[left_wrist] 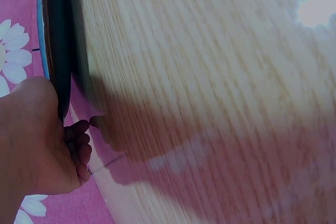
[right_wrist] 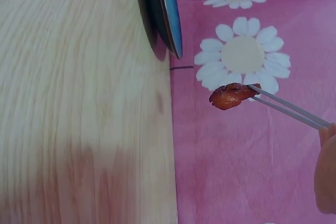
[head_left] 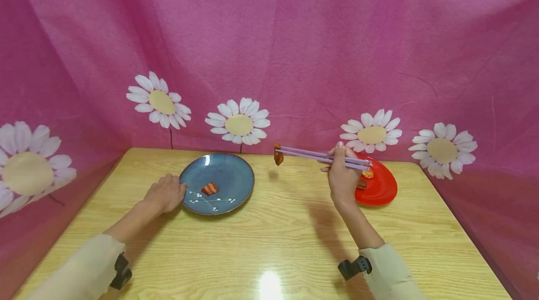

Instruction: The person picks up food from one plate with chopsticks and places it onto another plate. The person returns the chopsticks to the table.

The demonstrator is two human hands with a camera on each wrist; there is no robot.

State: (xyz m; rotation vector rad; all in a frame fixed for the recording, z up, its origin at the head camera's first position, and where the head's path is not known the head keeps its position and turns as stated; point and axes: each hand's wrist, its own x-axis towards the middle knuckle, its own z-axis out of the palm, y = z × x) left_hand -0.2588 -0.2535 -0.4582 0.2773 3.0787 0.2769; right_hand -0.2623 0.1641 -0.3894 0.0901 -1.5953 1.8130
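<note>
My right hand [head_left: 343,178] holds a pair of lilac chopsticks [head_left: 311,154] that point left. Between their tips hangs a glazed brown piece of meat [right_wrist: 231,96], shaped like a small chicken wing, raised above the table. My left hand [head_left: 166,193] grips the left rim of a blue plate [head_left: 229,173], with the thumb side at the edge and the fingers curled in the left wrist view [left_wrist: 39,140]. A red-and-white striped slice of meat [head_left: 209,189], like bacon, lies on that plate. The meat on the chopsticks is to the right of the blue plate.
A red plate [head_left: 385,187] stands at the right, partly behind my right hand. On it lie a yellowish piece of food [head_left: 367,174] and a brown piece [head_left: 361,184]. Pink cloth [head_left: 294,56] with daisies surrounds the wooden table [head_left: 236,248] at the back and sides.
</note>
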